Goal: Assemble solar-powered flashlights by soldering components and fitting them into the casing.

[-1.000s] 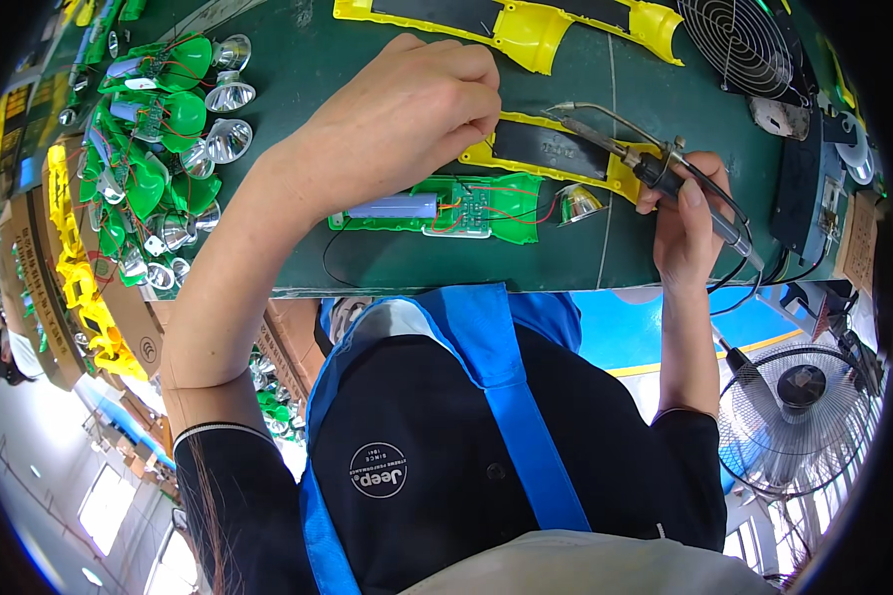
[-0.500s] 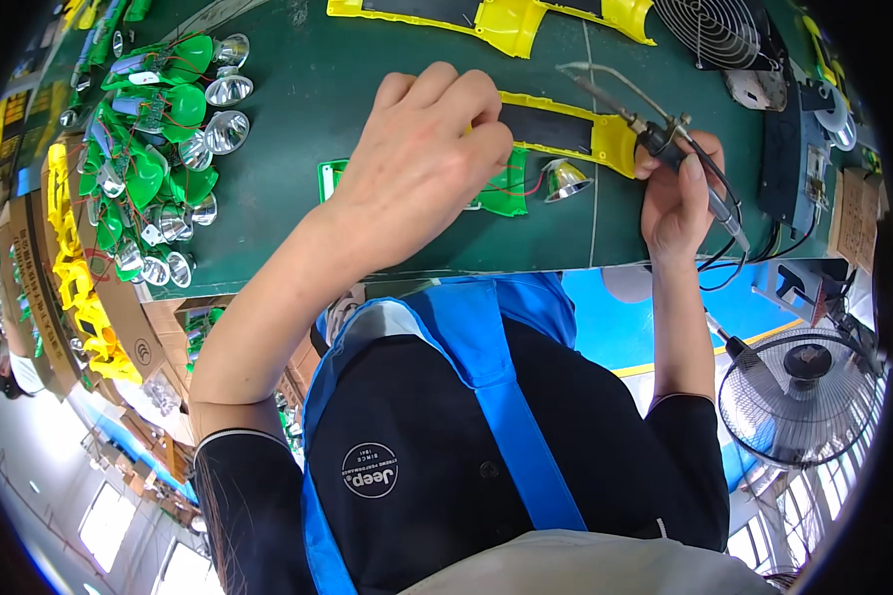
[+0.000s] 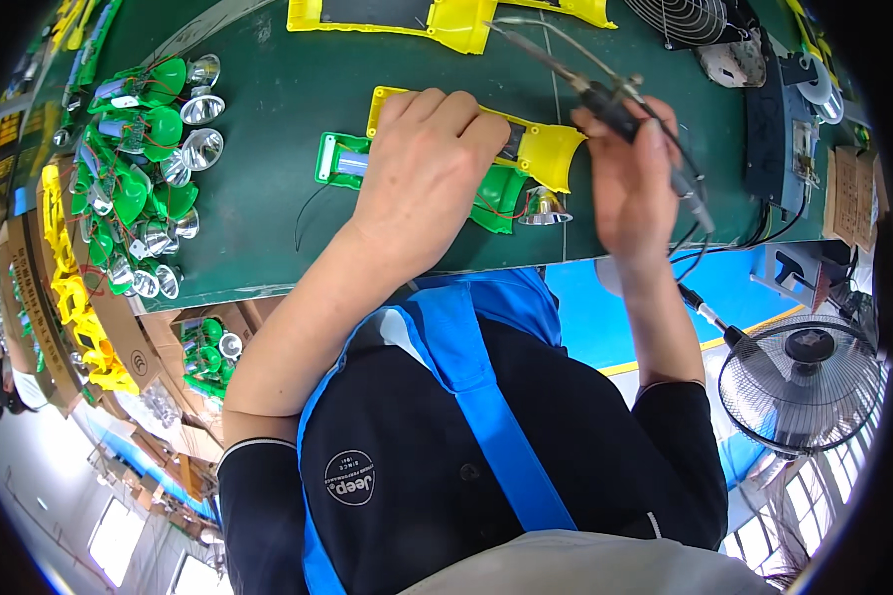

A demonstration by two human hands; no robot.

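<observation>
My left hand (image 3: 422, 178) lies palm down on a green flashlight shell (image 3: 339, 162) with a circuit board inside, on the dark green bench (image 3: 268, 238). A silver reflector cup (image 3: 543, 208) on thin wires sits at the shell's right end. A yellow shell half (image 3: 551, 151) lies just behind it, partly under my fingers. My right hand (image 3: 630, 183) is closed around a black soldering iron (image 3: 605, 99), its thin metal tip pointing up and left over the bench.
A pile of green shells with silver reflectors (image 3: 144, 169) fills the bench's left end. More yellow shells (image 3: 446, 18) lie at the back. A small fan grille (image 3: 690, 18) and black box (image 3: 779, 129) stand at right. A floor fan (image 3: 804, 382) and cartons (image 3: 203, 342) sit below.
My left hand has slid right along the green shell and pressed down flat. My right hand has lifted the soldering iron slightly, tip now angled up and left.
</observation>
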